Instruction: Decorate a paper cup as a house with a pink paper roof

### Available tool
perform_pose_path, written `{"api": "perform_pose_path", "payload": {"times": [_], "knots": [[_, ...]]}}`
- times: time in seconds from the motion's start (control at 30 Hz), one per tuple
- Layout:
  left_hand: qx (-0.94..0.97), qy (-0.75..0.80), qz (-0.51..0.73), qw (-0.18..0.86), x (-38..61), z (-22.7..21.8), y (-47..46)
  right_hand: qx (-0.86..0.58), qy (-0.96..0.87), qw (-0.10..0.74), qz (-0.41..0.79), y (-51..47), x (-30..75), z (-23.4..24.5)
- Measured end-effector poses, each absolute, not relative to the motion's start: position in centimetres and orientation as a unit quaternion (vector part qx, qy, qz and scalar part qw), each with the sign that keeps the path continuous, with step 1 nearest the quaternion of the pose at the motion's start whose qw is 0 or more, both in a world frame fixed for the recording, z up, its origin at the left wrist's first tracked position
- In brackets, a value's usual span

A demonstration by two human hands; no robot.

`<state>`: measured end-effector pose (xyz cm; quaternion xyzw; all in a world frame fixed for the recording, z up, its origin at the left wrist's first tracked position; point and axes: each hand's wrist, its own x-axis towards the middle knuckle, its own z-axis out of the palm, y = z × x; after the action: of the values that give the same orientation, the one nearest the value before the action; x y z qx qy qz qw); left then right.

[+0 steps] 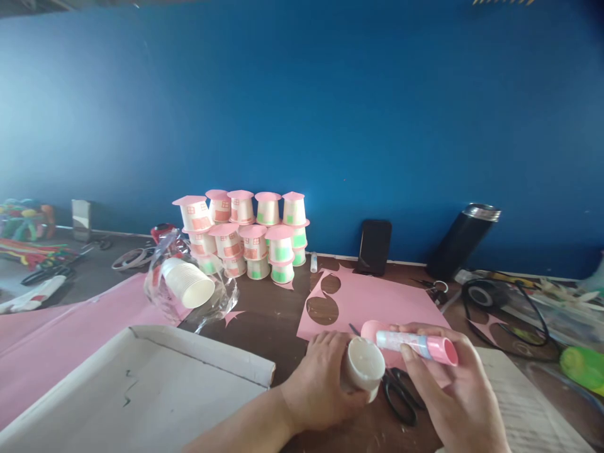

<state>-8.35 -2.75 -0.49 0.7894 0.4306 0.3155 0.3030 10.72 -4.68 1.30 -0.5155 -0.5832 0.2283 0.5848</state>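
My left hand is closed around a small white paper cup, whose round end faces up toward me. Between the fingers and thumb of my right hand lies a glue stick with a pink end, held sideways just right of the cup's rim. Behind these, a pink paper disc is partly covered by the glue stick. Black-handled scissors lie between my hands. A pink paper sheet with round holes cut out spreads beyond them.
Stacked paper cups with pink paper tops stand against the blue wall. Nested cups lie in clear plastic at left, near a white box lid. A phone and black flask lean at the back.
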Motion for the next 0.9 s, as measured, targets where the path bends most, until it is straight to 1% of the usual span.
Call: {"api": "perform_pose_path", "payload": {"times": [0.2,0.33,0.4,0.57,0.63,0.73,0.9], "knots": [[0.791,0.429,0.312,0.306,-8.4,-0.6,-2.7,-0.532,-0.61,0.549,0.208,-4.5,11.0,0.8],[0.791,0.421,0.318,0.308,-8.4,-0.5,-2.8,-0.535,-0.617,0.526,0.237,-4.4,11.3,0.5],[0.791,0.422,0.316,0.31,-8.4,-0.4,-2.8,-0.532,-0.605,0.537,0.25,-4.5,11.2,0.5],[0.79,0.433,0.305,0.308,-8.3,-0.2,-2.8,-0.525,-0.579,0.581,0.229,-4.7,10.8,1.3],[0.791,0.434,0.303,0.308,-8.3,-0.3,-2.8,-0.509,-0.576,0.593,0.238,-4.8,10.6,1.6],[0.791,0.429,0.306,0.31,-8.4,-0.4,-2.7,-0.497,-0.554,0.601,0.289,-4.6,10.7,1.6],[0.792,0.423,0.306,0.318,-8.5,-0.4,-2.7,-0.491,-0.464,0.593,0.439,-3.6,11.6,1.0]]}}
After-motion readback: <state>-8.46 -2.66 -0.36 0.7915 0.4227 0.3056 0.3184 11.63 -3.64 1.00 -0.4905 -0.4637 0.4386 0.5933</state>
